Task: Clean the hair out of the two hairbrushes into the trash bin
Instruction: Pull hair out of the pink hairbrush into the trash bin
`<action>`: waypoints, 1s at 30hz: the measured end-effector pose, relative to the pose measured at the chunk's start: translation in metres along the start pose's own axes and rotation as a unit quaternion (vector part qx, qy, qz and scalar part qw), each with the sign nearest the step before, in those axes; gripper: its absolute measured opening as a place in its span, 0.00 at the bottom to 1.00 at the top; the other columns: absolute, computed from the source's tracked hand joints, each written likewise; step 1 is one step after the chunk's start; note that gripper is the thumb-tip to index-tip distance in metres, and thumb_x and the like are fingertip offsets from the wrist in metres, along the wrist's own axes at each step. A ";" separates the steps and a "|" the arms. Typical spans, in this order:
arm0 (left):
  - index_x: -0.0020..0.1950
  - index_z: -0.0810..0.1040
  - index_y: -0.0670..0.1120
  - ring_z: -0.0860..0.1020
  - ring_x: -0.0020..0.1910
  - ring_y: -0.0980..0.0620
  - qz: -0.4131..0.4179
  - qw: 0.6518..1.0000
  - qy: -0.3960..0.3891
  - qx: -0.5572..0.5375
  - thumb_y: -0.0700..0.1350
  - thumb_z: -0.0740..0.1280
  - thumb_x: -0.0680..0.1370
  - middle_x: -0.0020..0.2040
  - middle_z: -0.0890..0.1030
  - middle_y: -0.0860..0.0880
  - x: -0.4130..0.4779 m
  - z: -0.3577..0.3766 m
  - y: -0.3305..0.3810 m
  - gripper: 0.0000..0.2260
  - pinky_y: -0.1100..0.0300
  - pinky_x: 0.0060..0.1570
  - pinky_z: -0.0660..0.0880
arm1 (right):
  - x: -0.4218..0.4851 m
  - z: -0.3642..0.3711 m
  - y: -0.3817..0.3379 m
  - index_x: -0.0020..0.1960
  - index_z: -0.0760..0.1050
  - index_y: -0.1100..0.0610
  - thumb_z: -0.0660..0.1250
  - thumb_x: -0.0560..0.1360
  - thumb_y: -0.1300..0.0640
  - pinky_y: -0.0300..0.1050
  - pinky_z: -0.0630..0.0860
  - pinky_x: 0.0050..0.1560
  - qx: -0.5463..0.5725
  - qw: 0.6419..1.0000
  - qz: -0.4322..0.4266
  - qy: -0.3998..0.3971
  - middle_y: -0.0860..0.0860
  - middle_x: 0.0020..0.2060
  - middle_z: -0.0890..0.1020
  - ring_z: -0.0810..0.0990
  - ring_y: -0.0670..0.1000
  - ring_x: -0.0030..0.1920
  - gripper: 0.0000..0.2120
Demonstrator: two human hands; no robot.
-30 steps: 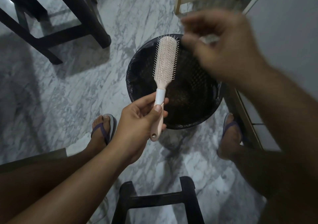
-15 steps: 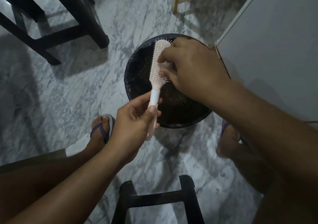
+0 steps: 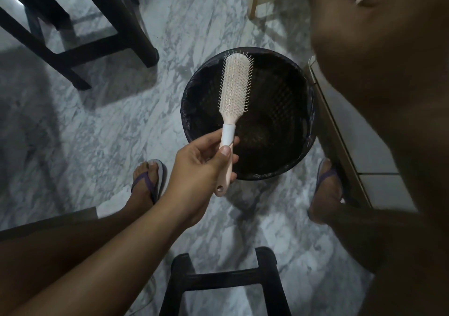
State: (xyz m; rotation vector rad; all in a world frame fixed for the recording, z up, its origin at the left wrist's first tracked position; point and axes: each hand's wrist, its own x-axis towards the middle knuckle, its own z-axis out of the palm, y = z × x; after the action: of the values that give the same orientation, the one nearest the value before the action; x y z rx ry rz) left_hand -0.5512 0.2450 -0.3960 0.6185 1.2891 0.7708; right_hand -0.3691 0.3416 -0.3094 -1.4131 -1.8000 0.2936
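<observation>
right hand [image 3: 359, 38] lifted off one hairbrush [image 3: 235, 85], grip unclear | left hand [image 3: 201, 167] grasps handle | one trash bin [image 3: 281, 92]

No text, label, brand, number or sign can be read in the head view. The hairbrush [image 3: 234, 89] shows a plain pink body and a plain white collar, and the black-lined trash bin [image 3: 279, 102] beneath it shows no marking that can be made out.
</observation>
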 end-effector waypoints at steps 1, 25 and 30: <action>0.63 0.80 0.47 0.81 0.43 0.55 0.002 1.000 0.002 0.000 0.37 0.65 0.80 0.56 0.86 0.49 0.000 0.000 0.000 0.13 0.57 0.38 0.78 | -0.001 -0.001 0.002 0.54 0.83 0.57 0.62 0.81 0.55 0.36 0.77 0.48 -0.005 1.000 -0.001 -0.013 0.45 0.43 0.85 0.80 0.42 0.42 0.12; 0.66 0.78 0.44 0.80 0.43 0.51 -0.025 1.000 -0.002 0.001 0.37 0.63 0.81 0.56 0.85 0.47 -0.007 -0.003 -0.004 0.14 0.56 0.39 0.79 | -0.028 0.044 0.034 0.49 0.82 0.58 0.67 0.79 0.54 0.45 0.77 0.46 -0.045 0.976 0.084 -0.194 0.49 0.43 0.81 0.79 0.47 0.44 0.08; 0.65 0.79 0.45 0.80 0.42 0.52 -0.036 0.999 0.006 -0.018 0.37 0.63 0.81 0.56 0.86 0.50 -0.007 -0.006 -0.001 0.13 0.54 0.41 0.79 | -0.007 0.016 0.034 0.53 0.79 0.60 0.62 0.83 0.59 0.37 0.79 0.34 0.324 0.889 0.319 -0.047 0.47 0.43 0.86 0.82 0.41 0.38 0.09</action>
State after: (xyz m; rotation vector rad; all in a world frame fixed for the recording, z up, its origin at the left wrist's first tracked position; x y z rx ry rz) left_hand -0.5580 0.2386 -0.3938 0.5351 1.2991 0.7380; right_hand -0.3568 0.3513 -0.3440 -1.4416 -1.0709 1.2012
